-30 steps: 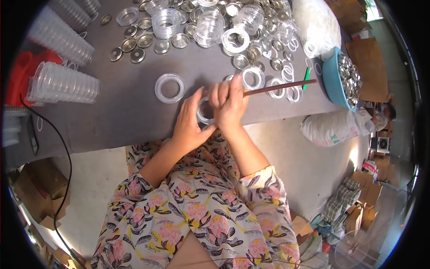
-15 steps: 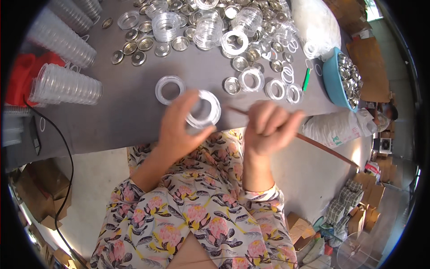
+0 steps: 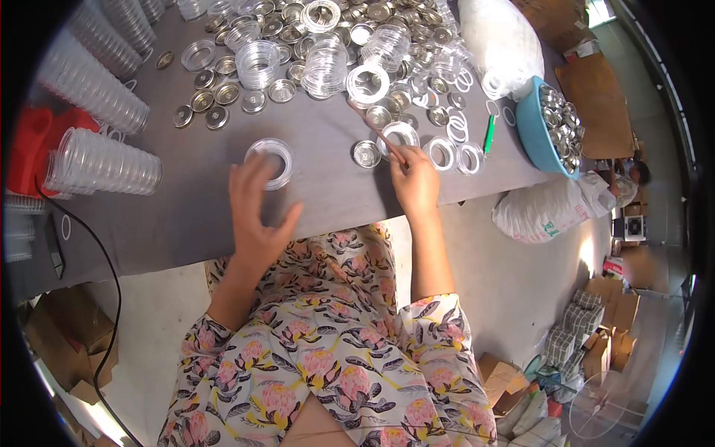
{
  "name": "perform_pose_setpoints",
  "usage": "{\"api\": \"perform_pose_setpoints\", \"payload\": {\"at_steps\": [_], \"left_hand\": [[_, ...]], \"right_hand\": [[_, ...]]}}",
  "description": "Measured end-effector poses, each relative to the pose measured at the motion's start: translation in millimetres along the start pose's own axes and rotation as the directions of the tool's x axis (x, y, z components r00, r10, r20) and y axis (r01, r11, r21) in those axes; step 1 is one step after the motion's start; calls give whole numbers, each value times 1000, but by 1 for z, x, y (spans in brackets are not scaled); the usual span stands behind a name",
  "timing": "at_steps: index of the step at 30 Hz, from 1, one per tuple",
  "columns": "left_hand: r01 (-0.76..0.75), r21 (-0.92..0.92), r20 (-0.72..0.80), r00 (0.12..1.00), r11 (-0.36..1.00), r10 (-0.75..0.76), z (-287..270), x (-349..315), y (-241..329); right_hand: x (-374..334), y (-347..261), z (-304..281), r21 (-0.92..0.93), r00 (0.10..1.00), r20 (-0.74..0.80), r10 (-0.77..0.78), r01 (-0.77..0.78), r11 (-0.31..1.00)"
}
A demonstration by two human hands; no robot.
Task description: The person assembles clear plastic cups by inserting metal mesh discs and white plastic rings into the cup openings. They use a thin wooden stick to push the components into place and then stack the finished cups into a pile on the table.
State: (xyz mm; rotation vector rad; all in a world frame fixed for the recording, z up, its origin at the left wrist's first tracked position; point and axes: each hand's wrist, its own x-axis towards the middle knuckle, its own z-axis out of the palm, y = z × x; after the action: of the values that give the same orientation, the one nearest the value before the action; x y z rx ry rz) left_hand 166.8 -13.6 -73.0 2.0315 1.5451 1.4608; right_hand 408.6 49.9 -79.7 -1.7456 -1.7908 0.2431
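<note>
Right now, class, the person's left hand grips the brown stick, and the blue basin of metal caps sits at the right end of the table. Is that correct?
The side is wrong: the head view shows the brown stick in the right hand. The blue basin of metal caps does sit at the right end of the table.

I see cups left on the tabletop, basin right, caps far, a ring nearer than those caps.
</note>
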Motion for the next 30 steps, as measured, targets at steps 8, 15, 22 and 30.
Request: {"api": "perform_pose_setpoints", "payload": {"at_steps": [8,15,22,30], "left_hand": [[-199,-75,276,937,977,213,33,-23,23],[-95,64,295,953,993,72,59,-25,21],[-142,51,360,926,989,114,42,-26,12],[152,-265,316,947,952,-63,46,-32,19]], "right_hand": [[-31,-6,-14,160,973,209,100,-135,978],[-58,-41,3,797,992,76,96,-119,592],[-28,-58,-49,993,976,37,216,-12,-116],[-48,-64,-5,951,933,294,208,-265,-158]]}}
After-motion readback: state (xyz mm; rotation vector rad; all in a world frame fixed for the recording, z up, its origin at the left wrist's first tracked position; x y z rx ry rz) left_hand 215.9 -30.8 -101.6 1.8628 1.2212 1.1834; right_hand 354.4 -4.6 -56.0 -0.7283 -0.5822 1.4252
